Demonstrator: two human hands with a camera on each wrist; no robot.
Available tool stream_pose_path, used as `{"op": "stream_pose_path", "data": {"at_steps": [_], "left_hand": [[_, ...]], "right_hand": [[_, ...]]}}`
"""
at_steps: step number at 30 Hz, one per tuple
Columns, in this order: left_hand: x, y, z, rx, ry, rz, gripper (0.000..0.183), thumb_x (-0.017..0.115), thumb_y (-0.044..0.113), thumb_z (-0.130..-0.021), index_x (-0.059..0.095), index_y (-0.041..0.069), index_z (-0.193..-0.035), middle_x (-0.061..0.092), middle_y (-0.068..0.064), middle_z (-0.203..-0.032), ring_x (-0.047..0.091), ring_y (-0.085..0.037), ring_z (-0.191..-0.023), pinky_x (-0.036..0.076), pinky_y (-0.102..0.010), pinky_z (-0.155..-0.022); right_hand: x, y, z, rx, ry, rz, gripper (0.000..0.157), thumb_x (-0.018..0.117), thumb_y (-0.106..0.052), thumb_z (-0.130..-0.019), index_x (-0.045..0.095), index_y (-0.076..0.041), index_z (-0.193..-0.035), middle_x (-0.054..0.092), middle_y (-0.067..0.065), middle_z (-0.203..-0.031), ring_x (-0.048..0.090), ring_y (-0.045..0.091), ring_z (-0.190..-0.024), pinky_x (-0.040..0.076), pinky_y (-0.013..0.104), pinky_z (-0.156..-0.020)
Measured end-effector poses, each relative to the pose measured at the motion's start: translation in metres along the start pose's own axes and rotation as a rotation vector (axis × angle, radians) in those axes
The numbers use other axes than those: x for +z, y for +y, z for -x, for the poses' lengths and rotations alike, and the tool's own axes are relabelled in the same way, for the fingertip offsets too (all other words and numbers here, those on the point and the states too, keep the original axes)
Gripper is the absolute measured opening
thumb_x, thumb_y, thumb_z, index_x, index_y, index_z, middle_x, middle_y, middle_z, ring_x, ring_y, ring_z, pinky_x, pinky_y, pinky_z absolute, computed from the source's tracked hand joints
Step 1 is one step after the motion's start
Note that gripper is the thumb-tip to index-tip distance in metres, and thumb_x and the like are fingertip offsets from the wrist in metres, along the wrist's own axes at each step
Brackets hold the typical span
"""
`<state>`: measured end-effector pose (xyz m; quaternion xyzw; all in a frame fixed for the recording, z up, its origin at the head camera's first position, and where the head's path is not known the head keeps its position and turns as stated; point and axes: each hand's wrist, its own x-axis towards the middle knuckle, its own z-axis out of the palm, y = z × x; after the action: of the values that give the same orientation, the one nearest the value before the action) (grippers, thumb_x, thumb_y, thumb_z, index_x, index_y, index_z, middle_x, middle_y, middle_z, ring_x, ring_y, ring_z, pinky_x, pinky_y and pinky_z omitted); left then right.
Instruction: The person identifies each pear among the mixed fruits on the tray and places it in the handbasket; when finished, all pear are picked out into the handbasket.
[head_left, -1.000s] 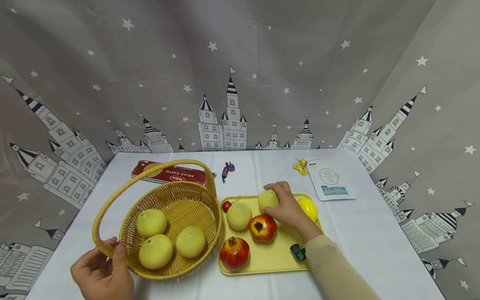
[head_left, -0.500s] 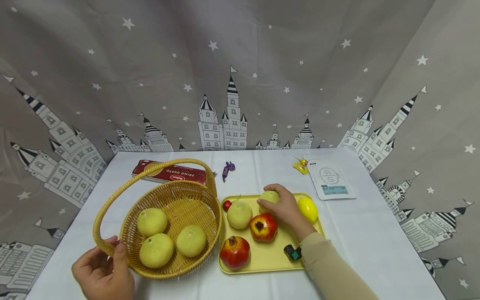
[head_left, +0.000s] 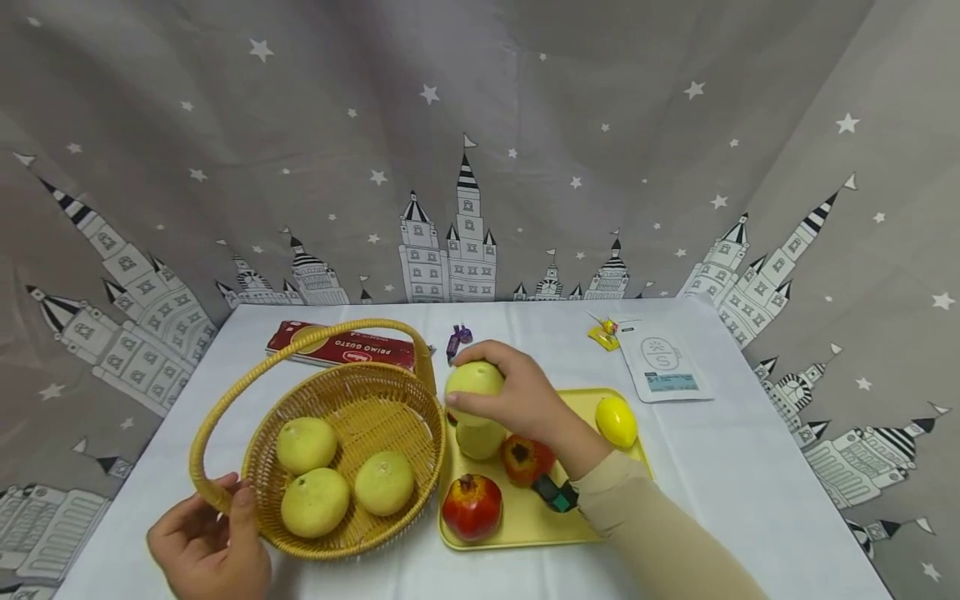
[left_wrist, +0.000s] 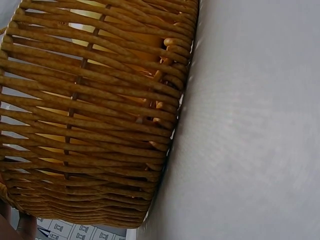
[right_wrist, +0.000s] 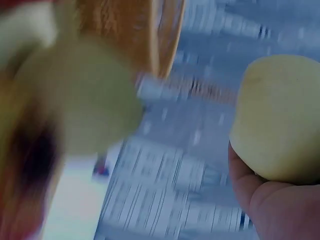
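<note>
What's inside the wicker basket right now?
Three pale yellow-green fruits lie in the wicker basket. The left hand grips its handle; the right hand holds a fourth fruit above the tray. The basket's floor beneath them is hidden.

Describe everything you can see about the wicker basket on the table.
The wicker basket is round, shallow and woven from golden-yellow cane in an open weave, with one arched handle spanning it. It sits upright on the white tablecloth, left of the yellow tray and nearly against it. Three pale yellow-green fruits lie inside. The left hand grips it at the near left, where the handle meets the rim. A red packet lies behind it.
</note>
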<state>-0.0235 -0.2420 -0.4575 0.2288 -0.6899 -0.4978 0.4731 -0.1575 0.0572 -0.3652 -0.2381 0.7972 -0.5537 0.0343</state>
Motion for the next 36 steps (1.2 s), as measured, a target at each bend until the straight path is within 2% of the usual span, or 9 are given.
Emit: {"op": "stream_pose_path", "data": {"at_steps": [3,7,10,15,20,23,27,31,36], "left_hand": [[0.001,-0.001,-0.001,0.031,-0.004,0.038,0.039,0.065,0.008,-0.091,0.047,0.006,-0.126,0.063,-0.011,-0.107,0.063,-0.017,-0.091,0.052,-0.015,-0.075],[0.0,-0.002,-0.001,0.06,-0.007,0.041,0.038,0.064,0.008,-0.091,0.048,0.006,-0.125,0.063,-0.013,-0.107,0.063,-0.017,-0.091,0.053,-0.016,-0.076],[-0.001,-0.002,-0.002,0.06,-0.008,0.017,0.038,0.064,0.01,-0.092,0.047,0.006,-0.126,0.063,-0.011,-0.108,0.063,-0.016,-0.091,0.052,-0.015,-0.076],[-0.001,-0.002,-0.002,0.044,0.001,0.011,0.038,0.065,0.01,-0.091,0.048,0.006,-0.125,0.063,-0.009,-0.107,0.063,-0.015,-0.091,0.052,-0.015,-0.076],[0.0,-0.001,-0.001,0.025,0.014,0.016,0.038,0.067,0.009,-0.09,0.049,0.005,-0.124,0.064,-0.007,-0.106,0.063,-0.015,-0.092,0.052,-0.015,-0.077],[0.001,0.002,0.001,0.013,0.019,0.005,0.038,0.066,0.009,-0.09,0.049,0.004,-0.124,0.064,-0.006,-0.106,0.062,-0.015,-0.093,0.051,-0.015,-0.078],[0.002,0.016,0.004,0.008,0.022,0.014,0.037,0.066,0.008,-0.091,0.049,0.001,-0.123,0.063,-0.007,-0.106,0.062,-0.014,-0.092,0.051,-0.015,-0.078],[0.002,0.026,0.006,0.011,0.015,0.024,0.036,0.065,0.008,-0.092,0.049,0.002,-0.123,0.063,-0.008,-0.106,0.062,-0.014,-0.092,0.051,-0.015,-0.079],[0.001,0.009,0.002,0.016,0.012,0.042,0.037,0.065,0.006,-0.091,0.049,0.004,-0.124,0.063,-0.009,-0.106,0.063,-0.015,-0.093,0.052,-0.016,-0.079]], "right_hand": [[0.028,-0.014,-0.01,-0.046,-0.098,-0.035,0.04,0.082,-0.034,-0.077,0.065,-0.024,-0.112,0.06,-0.008,-0.111,0.061,0.015,-0.085,0.058,0.03,-0.067],[0.064,-0.026,-0.027,-0.036,-0.18,-0.073,0.04,0.082,-0.037,-0.076,0.064,-0.026,-0.11,0.06,-0.01,-0.106,0.061,0.011,-0.083,0.057,0.027,-0.068],[0.086,-0.033,-0.041,-0.01,-0.188,-0.029,0.043,0.081,-0.045,-0.075,0.065,-0.027,-0.111,0.06,-0.014,-0.105,0.06,0.006,-0.086,0.054,0.022,-0.073],[0.109,-0.039,-0.065,0.038,-0.169,0.086,0.045,0.078,-0.054,-0.074,0.064,-0.03,-0.11,0.058,-0.019,-0.109,0.055,0.001,-0.098,0.048,0.02,-0.085],[0.128,-0.029,-0.081,0.114,-0.141,0.126,0.043,0.08,-0.052,-0.073,0.063,-0.029,-0.105,0.058,-0.02,-0.106,0.054,0.0,-0.098,0.047,0.021,-0.087],[0.137,-0.017,-0.086,0.162,-0.155,0.192,0.044,0.081,-0.051,-0.072,0.063,-0.027,-0.104,0.059,-0.018,-0.107,0.054,0.002,-0.099,0.048,0.022,-0.086],[0.143,-0.003,-0.087,0.238,-0.212,0.264,0.043,0.083,-0.048,-0.072,0.063,-0.025,-0.103,0.06,-0.014,-0.107,0.056,0.005,-0.098,0.05,0.023,-0.082],[0.144,0.006,-0.086,0.294,-0.312,0.337,0.042,0.084,-0.043,-0.073,0.061,-0.023,-0.102,0.059,-0.011,-0.104,0.055,0.007,-0.091,0.049,0.022,-0.076],[0.143,0.014,-0.085,0.304,-0.398,0.406,0.042,0.082,-0.042,-0.075,0.061,-0.022,-0.105,0.059,-0.01,-0.108,0.054,0.006,-0.095,0.048,0.023,-0.08]]}}
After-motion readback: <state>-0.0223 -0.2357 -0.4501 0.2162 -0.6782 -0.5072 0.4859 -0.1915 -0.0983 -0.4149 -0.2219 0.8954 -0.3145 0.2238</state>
